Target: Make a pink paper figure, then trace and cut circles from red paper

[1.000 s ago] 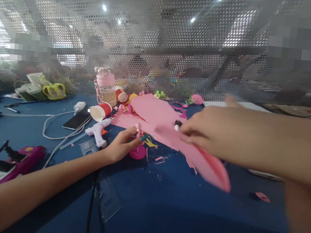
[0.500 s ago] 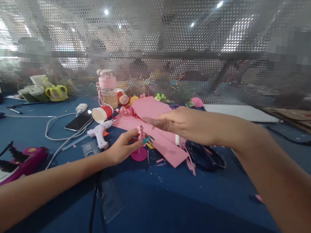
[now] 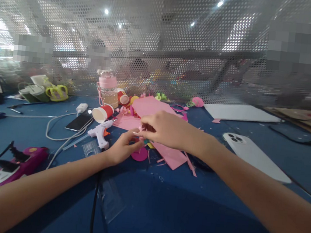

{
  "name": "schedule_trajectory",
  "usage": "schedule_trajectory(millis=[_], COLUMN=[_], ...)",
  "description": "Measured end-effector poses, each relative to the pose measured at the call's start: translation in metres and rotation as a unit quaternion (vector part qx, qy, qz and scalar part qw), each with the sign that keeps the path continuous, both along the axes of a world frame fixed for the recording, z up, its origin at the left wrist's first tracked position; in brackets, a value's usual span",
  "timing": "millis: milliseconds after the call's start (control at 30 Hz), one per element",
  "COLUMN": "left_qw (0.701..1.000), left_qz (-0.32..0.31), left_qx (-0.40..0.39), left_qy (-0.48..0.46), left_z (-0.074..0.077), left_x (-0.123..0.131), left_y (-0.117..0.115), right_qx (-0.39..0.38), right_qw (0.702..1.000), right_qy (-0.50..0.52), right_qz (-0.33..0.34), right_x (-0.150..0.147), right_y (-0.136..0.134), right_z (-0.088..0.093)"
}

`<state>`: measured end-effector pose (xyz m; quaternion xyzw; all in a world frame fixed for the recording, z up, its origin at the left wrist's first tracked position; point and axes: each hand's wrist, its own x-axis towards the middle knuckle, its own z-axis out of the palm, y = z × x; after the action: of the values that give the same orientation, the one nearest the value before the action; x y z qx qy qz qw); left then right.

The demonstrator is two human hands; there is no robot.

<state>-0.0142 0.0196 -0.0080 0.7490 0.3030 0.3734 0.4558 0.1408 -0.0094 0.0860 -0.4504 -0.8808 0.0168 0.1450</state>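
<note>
The left hand (image 3: 123,148) pinches a small pink figure (image 3: 142,128) above a round base (image 3: 139,155). The right hand (image 3: 163,129) bends over it — whether pinching, I cannot tell.

Small white lights (image 3: 106,11) glare in the grey perforated metal screen (image 3: 161,63) past the far edge of the blue desk (image 3: 147,190), with the brightest patch at left. Soft shadow darkens the desk's near edge; the view's sides look stretched, and pixelated blocks (image 3: 300,48) mask spots.
</note>
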Motion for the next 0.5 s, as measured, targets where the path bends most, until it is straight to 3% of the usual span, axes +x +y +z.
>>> schedule_trajectory(millis=[267, 500], left_qw=[1.000, 1.000], left_qz=[0.007, -0.004], left_qx=[-0.009, 0.002], left_qy=[-0.006, -0.003], left_z=[0.005, 0.005], left_x=[0.002, 0.002], left_y=[-0.003, -0.004], right_qx=[0.010, 0.003], right_qw=[1.000, 1.000], right_qy=[0.009, 0.019], right_qz=[0.010, 0.008], right_x=[0.010, 0.023], right_y=[0.006, 0.007], right_z=[0.002, 0.017])
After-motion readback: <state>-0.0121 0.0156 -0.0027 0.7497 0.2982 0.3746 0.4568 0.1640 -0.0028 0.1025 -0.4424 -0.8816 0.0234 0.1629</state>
